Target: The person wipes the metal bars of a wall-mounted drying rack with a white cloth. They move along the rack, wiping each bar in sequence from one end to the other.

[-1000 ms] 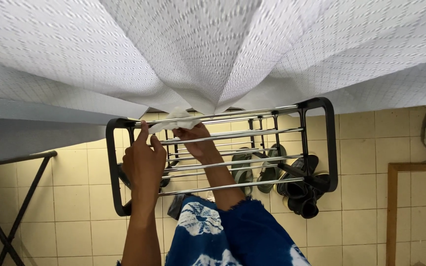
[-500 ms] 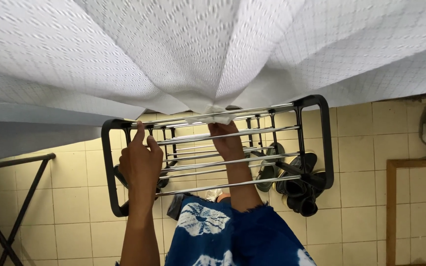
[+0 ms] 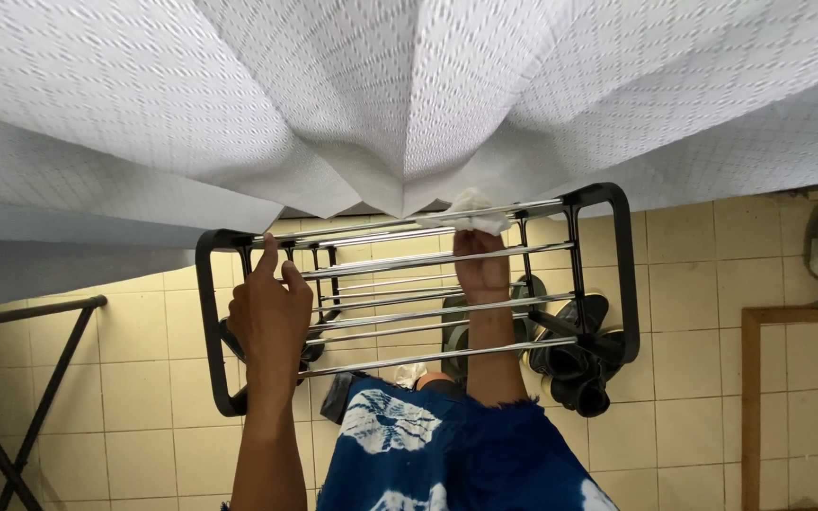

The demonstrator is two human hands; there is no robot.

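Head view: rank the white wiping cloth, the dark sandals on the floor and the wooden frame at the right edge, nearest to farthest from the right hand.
1. White wiping cloth: at the fingertips of the right hand, on the rack's top bar.
2. Dark sandals: lower right, on the floor under the rack.
3. Wooden frame: far right edge, on the tiled floor.

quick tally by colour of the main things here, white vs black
white: 2 - the big patterned sheet and the small wiping cloth held in the right hand
black: 1 - the rack frame, steadied by the left hand
total: 3
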